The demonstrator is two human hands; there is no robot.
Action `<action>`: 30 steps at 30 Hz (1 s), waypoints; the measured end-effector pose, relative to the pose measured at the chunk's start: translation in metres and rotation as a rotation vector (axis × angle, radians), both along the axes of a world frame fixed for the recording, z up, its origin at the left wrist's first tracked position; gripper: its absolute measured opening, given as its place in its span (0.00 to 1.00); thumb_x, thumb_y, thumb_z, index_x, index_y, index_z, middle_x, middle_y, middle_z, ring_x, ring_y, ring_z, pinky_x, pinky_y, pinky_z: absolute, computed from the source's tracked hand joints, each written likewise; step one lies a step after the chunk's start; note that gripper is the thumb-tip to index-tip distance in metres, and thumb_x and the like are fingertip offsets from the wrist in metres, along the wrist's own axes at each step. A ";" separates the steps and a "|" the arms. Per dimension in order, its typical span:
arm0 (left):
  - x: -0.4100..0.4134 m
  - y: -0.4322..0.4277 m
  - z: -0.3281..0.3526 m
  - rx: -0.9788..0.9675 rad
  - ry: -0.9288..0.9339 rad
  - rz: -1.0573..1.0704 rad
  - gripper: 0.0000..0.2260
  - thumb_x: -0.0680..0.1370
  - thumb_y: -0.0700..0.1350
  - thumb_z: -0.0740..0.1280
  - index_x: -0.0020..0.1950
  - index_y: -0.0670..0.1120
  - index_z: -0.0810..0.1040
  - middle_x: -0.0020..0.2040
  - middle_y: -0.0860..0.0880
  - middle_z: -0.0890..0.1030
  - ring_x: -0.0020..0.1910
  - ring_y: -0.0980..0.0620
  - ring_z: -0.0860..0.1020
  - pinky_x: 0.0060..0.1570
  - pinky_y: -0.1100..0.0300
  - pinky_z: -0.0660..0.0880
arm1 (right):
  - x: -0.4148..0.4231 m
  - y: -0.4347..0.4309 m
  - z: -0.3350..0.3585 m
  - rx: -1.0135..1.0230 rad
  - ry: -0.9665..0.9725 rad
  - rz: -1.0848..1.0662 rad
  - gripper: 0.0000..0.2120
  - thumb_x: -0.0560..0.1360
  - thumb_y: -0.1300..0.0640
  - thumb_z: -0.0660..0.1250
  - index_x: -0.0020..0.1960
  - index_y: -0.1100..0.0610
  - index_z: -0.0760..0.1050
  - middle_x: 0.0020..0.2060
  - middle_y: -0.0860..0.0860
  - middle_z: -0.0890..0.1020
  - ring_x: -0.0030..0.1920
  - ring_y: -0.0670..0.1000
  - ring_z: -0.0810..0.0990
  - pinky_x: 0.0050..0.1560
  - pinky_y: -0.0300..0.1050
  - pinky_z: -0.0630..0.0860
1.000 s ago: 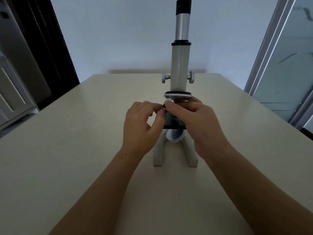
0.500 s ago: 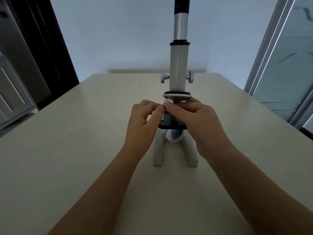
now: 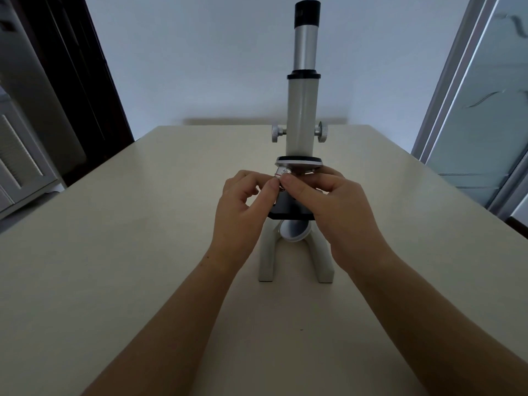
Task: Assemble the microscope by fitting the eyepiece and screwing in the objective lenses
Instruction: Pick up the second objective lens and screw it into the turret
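A cream-white microscope (image 3: 302, 115) stands upright mid-table on a U-shaped foot. Its black eyepiece (image 3: 307, 12) sits on top of the silver tube. Under the round nosepiece (image 3: 300, 162) hangs a small silver objective lens (image 3: 284, 172) with a red ring and printed markings. My left hand (image 3: 240, 215) pinches that lens from the left with thumb and forefinger. My right hand (image 3: 334, 207) grips it from the right, thumb on its front, and hides most of the black stage (image 3: 288, 211). The lower part of the lens is covered by my fingers.
The beige table (image 3: 114, 252) reaches a pale wall at the back. A dark door frame (image 3: 80, 81) and a white cabinet (image 3: 17, 167) stand at the left. A glass sliding door (image 3: 483, 110) is at the right. A round mirror (image 3: 294, 228) sits between the microscope's legs.
My fingers have shifted slightly around the objective lens; the left thumb has moved closer to the right thumb. The microscope has stayed in place.
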State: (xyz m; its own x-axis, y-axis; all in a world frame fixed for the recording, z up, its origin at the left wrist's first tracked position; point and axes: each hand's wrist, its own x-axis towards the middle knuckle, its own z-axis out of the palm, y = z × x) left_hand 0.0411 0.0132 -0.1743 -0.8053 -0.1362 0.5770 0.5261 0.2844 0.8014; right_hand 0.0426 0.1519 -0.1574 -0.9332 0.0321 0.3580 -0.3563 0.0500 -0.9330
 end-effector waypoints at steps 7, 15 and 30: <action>0.000 0.001 0.000 -0.017 0.021 0.020 0.08 0.74 0.57 0.61 0.42 0.57 0.77 0.42 0.56 0.77 0.49 0.45 0.76 0.52 0.47 0.74 | 0.002 -0.001 0.001 -0.040 -0.013 0.004 0.06 0.72 0.47 0.74 0.44 0.49 0.87 0.52 0.47 0.85 0.49 0.42 0.84 0.44 0.29 0.78; -0.001 0.000 -0.002 -0.028 0.020 0.028 0.09 0.74 0.57 0.60 0.43 0.55 0.77 0.43 0.55 0.78 0.49 0.47 0.76 0.52 0.51 0.74 | 0.003 -0.002 0.007 -0.115 -0.094 0.060 0.03 0.74 0.52 0.74 0.42 0.49 0.86 0.46 0.47 0.87 0.42 0.40 0.85 0.39 0.27 0.76; -0.002 0.000 -0.003 -0.042 -0.009 0.019 0.09 0.75 0.57 0.63 0.41 0.55 0.78 0.41 0.57 0.79 0.49 0.48 0.76 0.49 0.54 0.73 | 0.004 0.001 0.007 -0.028 -0.059 0.023 0.06 0.74 0.49 0.73 0.43 0.50 0.87 0.51 0.44 0.85 0.50 0.43 0.84 0.46 0.31 0.79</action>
State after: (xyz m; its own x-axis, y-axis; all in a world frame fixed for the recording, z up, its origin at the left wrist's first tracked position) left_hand 0.0387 0.0133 -0.1770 -0.8081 -0.1275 0.5751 0.5128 0.3282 0.7933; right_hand 0.0466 0.1531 -0.1502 -0.9531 0.0200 0.3020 -0.3018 0.0157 -0.9533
